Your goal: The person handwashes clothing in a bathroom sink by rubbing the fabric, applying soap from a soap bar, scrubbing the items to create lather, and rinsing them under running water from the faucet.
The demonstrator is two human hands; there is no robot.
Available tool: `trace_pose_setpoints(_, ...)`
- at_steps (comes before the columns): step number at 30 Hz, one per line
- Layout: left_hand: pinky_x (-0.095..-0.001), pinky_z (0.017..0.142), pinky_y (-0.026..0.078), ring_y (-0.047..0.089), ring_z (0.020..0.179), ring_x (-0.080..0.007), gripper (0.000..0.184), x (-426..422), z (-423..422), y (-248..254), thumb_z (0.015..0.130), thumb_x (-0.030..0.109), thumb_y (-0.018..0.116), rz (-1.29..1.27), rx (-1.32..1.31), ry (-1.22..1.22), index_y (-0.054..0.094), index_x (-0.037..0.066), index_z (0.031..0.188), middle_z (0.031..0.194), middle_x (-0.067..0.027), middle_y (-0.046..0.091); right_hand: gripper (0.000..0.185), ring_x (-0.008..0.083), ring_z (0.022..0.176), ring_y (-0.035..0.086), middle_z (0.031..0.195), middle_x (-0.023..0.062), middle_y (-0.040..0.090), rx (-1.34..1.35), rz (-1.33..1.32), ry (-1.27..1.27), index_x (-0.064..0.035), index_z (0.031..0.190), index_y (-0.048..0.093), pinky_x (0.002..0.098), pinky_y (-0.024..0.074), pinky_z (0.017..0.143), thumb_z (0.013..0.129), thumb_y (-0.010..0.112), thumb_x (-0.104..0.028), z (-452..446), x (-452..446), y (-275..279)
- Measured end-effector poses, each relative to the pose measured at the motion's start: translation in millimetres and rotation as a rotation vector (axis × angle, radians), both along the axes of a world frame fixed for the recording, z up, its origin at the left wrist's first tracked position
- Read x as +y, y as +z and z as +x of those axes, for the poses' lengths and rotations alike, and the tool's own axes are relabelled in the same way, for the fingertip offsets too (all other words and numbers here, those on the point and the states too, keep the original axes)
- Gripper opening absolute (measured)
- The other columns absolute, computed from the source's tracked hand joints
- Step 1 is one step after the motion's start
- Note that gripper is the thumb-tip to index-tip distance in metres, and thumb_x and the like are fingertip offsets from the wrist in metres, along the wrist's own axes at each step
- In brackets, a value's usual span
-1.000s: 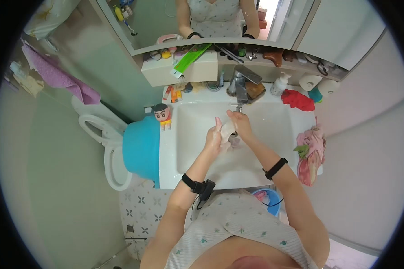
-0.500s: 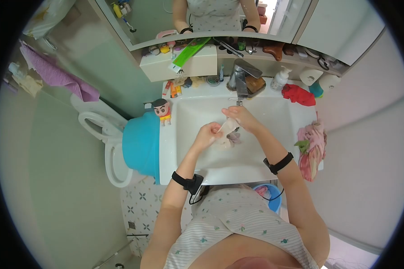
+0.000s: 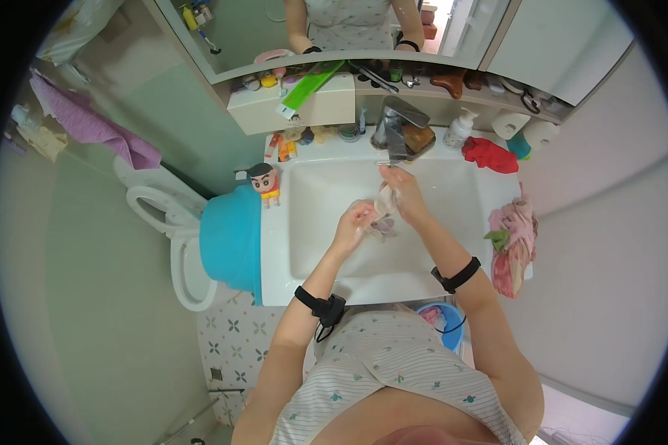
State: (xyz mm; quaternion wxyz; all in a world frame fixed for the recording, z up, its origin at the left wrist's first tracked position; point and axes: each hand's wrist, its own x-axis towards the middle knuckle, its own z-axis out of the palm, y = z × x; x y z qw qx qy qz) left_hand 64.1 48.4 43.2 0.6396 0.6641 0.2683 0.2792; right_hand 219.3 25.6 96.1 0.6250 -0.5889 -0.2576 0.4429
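Note:
Above the sink (image 3: 326, 248) my left hand (image 3: 355, 224) and my right hand (image 3: 406, 196) are close together, both with fingers closed on a small wet white cloth (image 3: 384, 201). Its exact kind I cannot make out. My right hand is just below the metal faucet (image 3: 396, 141), whose spout points down at it. A greyish-purple cloth (image 3: 384, 228) lies on the basin floor under my hands, partly hidden by them.
On the right rim lie a red cloth (image 3: 490, 154), a pump bottle (image 3: 459, 130) and pink fabric (image 3: 513, 237). A toy figure (image 3: 266, 184) stands at the left rim, beside a turquoise tub (image 3: 230, 237). A blue bucket (image 3: 453, 326) is below the sink.
My hands have drawn closer together, and the white cloth, stretched between them before, is now bunched. My left hand has moved right and slightly up.

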Motion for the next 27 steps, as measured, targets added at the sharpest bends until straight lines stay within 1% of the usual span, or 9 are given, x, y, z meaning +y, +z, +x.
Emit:
trace_pose_setpoints(5,-0.0243,0.069,0.038,0.045,0.073,-0.0091,0.023,-1,7,-6,0.090,0.026,0.052,-0.196,-0.195,0.153,0.053,0.004,0.095,0.078,0.0012,0.049,0.040,0.0096,0.054,0.044,0.060,0.0014,0.049,-0.033,-0.043,-0.078,-0.0071,0.062,0.049,0.0254,0.0359,0.050,0.081,0.064,-0.039,13,-4,-7)
trace_pose_setpoints(7,-0.0246,0.066,0.038,0.044,0.068,-0.0091,0.030,-2,11,-5,0.090,0.035,0.049,-0.543,-0.533,0.151,0.053,0.006,0.092,0.076,0.0021,0.048,0.040,0.0093,0.054,0.044,0.060,0.0015,0.048,-0.078,-0.037,-0.090,-0.0073,0.063,0.048,0.0259,0.0357,0.049,0.081,0.064,-0.039,5,-7,-8)
trace_pose_setpoints(9,-0.0246,0.066,0.039,0.045,0.070,-0.0096,0.033,-7,23,8,0.090,0.039,0.049,-0.694,-0.313,0.290,0.053,0.007,0.093,0.075,0.0015,0.048,0.039,0.0087,0.053,0.041,0.058,-0.0003,0.044,-0.440,0.114,-0.175,-0.0082,0.061,0.044,0.0261,0.0344,0.048,0.082,0.064,-0.036,-22,-6,-12)
trace_pose_setpoints(11,-0.0240,0.070,0.039,0.048,0.076,-0.0101,0.044,-22,40,11,0.088,0.050,0.047,-0.814,-0.353,0.428,0.055,0.007,0.095,0.078,0.0000,0.051,0.040,0.0082,0.053,0.039,0.057,-0.0012,0.042,-0.422,0.148,-0.169,-0.0087,0.060,0.043,0.0257,0.0330,0.048,0.081,0.064,-0.034,-54,-5,27)
trace_pose_setpoints(13,-0.0244,0.071,0.039,0.048,0.078,-0.0103,0.045,-15,41,-7,0.088,0.050,0.047,-0.785,-0.474,0.407,0.054,0.007,0.097,0.082,-0.0003,0.052,0.040,0.0078,0.052,0.036,0.057,-0.0021,0.039,-0.402,0.184,-0.163,-0.0092,0.059,0.041,0.0254,0.0317,0.048,0.081,0.065,-0.032,-59,-3,51)
trace_pose_setpoints(15,-0.0249,0.072,0.039,0.048,0.079,-0.0106,0.046,-13,32,-17,0.088,0.051,0.047,-0.756,-0.586,0.379,0.054,0.007,0.098,0.086,-0.0007,0.053,0.040,0.0069,0.053,0.035,0.056,-0.0032,0.037,0.050,0.105,-0.188,-0.0096,0.058,0.041,0.0237,0.0307,0.049,0.081,0.065,-0.032,-41,7,60)
trace_pose_setpoints(17,-0.0265,0.080,0.038,0.048,0.087,-0.0110,0.041,-10,19,1,0.089,0.045,0.049,-0.230,-0.468,0.224,0.052,0.006,0.100,0.094,-0.0006,0.053,0.040,0.0066,0.053,0.036,0.056,-0.0032,0.039,-0.055,0.115,-0.208,-0.0094,0.059,0.043,0.0234,0.0309,0.049,0.081,0.065,-0.033,-15,13,40)
trace_pose_setpoints(20,-0.0264,0.082,0.037,0.047,0.089,-0.0112,0.034,-9,15,15,0.088,0.037,0.054,-0.204,-0.206,0.170,0.052,0.006,0.100,0.097,-0.0015,0.052,0.038,0.0065,0.053,0.039,0.055,-0.0030,0.042,-0.062,0.095,-0.230,-0.0087,0.062,0.046,0.0227,0.0317,0.049,0.081,0.065,-0.035,0,16,2)
trace_pose_setpoints(27,-0.0230,0.074,0.038,0.048,0.081,-0.0075,0.022,-15,25,18,0.087,0.027,0.058,-0.192,-0.168,0.209,0.055,0.005,0.091,0.089,-0.0003,0.054,0.036,0.0080,0.053,0.043,0.057,-0.0002,0.049,0.163,0.058,-0.206,-0.0071,0.067,0.052,0.0240,0.0345,0.049,0.082,0.064,-0.038,-8,5,8)
